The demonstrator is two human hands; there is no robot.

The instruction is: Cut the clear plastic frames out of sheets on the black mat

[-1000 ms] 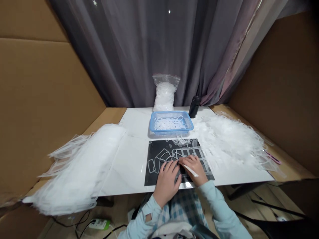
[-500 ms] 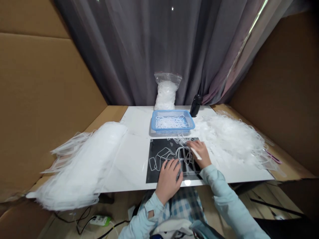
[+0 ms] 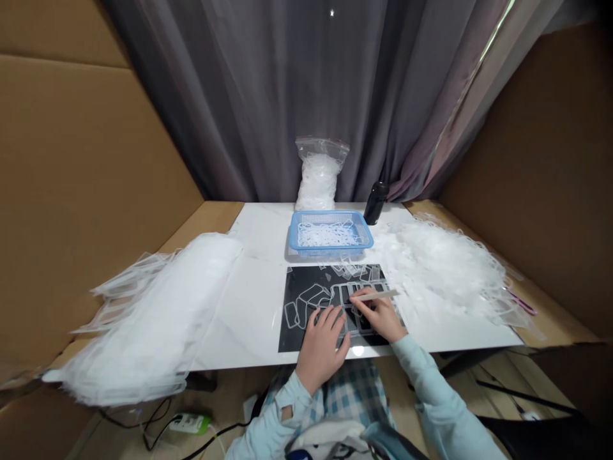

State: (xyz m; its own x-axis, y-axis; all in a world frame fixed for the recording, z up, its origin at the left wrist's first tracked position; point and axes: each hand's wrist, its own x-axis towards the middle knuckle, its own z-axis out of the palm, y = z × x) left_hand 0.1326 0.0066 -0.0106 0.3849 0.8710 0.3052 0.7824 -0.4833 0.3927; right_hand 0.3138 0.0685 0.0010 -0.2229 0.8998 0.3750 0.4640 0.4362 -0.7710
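Note:
My left hand lies palm down with its fingers spread, pressing near the lower middle of a black mat. Under and beside its fingertips is a clear plastic sheet with a grid of cut-outs. In a pinch, my right hand holds a slim white stick-like tool; its working tip is hidden by the fingers over the sheet. Loose clear plastic outlines lie to the left of the sheet. Small clear pieces are scattered along the mat's top edge.
Behind the mat stands a blue basket holding clear plastic pieces. A filled zip bag and black bottle stand further back. A stack of clear sheets lies left, a heap of plastic right. Cardboard walls flank the table.
My right hand, with the white tool, has moved from the mat's upper right towards me, down to the sheet, and the tool now lies nearly level. My left hand stays in place.

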